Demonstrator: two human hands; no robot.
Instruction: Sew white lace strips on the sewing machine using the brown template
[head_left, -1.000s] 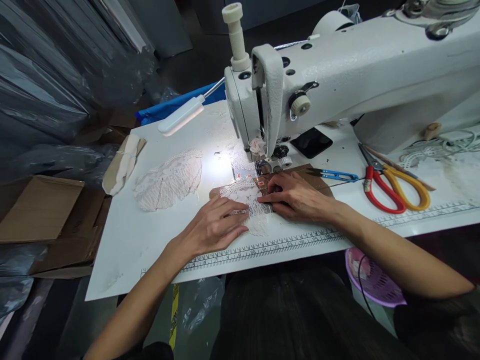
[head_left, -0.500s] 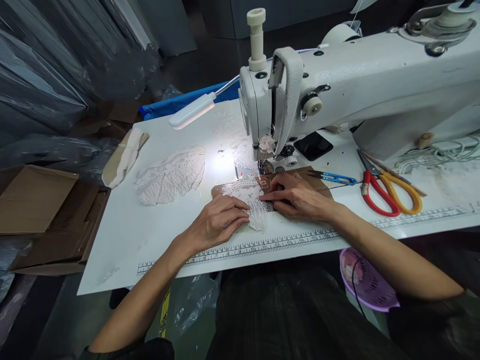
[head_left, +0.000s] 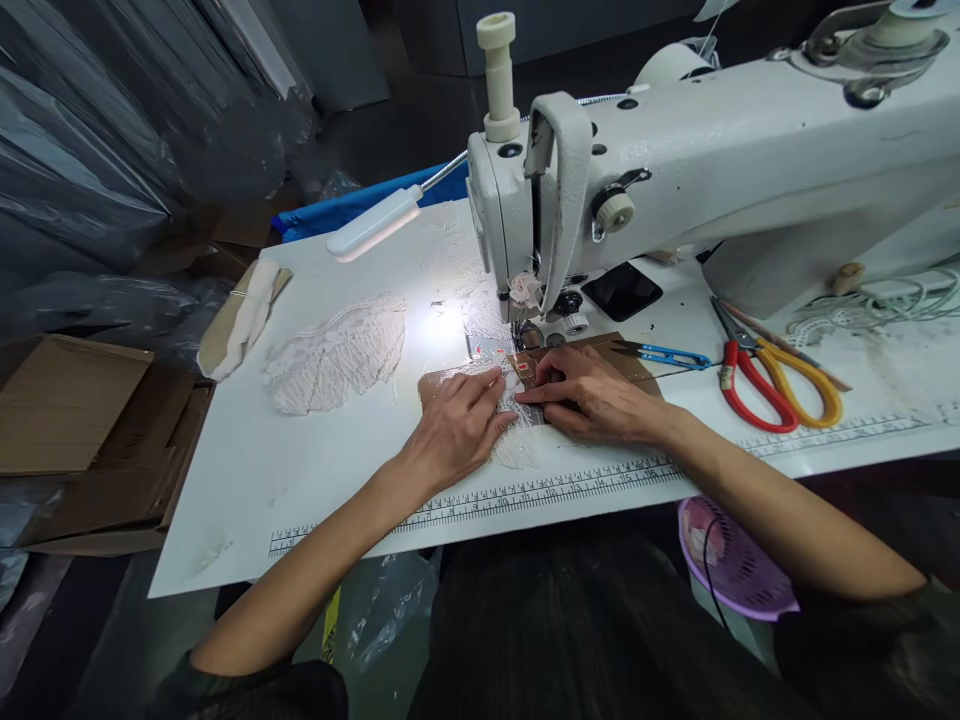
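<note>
A piece of white lace (head_left: pixel 514 450) lies just in front of the sewing machine's (head_left: pixel 529 330) needle area, over a brown plate (head_left: pixel 430 386) on the table. My left hand (head_left: pixel 459 422) rests on the lace with its fingers stretched forward, covering much of it. From the other side, my right hand (head_left: pixel 592 392) has bent fingers pinched together at the lace's right edge; what lies between the fingertips is partly hidden. Beside the right hand are blue thread snips (head_left: pixel 671 356).
Another gathered lace piece (head_left: pixel 337 352) and a tied fabric bundle (head_left: pixel 244 318) are at the left. Scissors (head_left: pixel 776 385) with red and yellow handles lie right. A lamp (head_left: pixel 375 222) overhangs the table, a black phone-like slab (head_left: pixel 624 292) sits behind, and a purple basket (head_left: pixel 739 575) is below.
My left hand has moved forward and right, from the lace's near left side to lying across its top. The right hand stays nearly in place. The view has shifted slightly.
</note>
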